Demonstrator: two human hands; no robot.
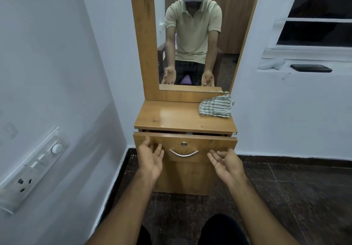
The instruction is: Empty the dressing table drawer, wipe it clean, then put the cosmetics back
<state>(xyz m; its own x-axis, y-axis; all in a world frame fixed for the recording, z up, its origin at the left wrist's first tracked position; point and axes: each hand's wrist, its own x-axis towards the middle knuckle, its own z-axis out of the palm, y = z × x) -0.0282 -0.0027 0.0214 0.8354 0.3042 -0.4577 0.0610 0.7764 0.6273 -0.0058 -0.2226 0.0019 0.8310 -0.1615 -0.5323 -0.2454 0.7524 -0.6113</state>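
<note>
The wooden dressing table [182, 119] stands in front of me. Its drawer [209, 141] is pulled out a little, with a curved metal handle [183, 153] and a small lock above it. What lies inside is hidden in the dark gap. My left hand [150, 158] hovers palm-up with relaxed fingers just left of the handle, in front of the drawer face. My right hand [226, 162] is held the same way on the handle's right. Neither hand holds anything. A striped grey-and-white cloth [215, 107] lies bunched on the tabletop's back right corner.
A tall mirror [192, 35] rises behind the tabletop and reflects me seated. A white wall with a switch panel [32, 168] is close on the left. A window ledge [297, 69] on the right holds a dark flat object and a white one. Dark floor tiles lie below.
</note>
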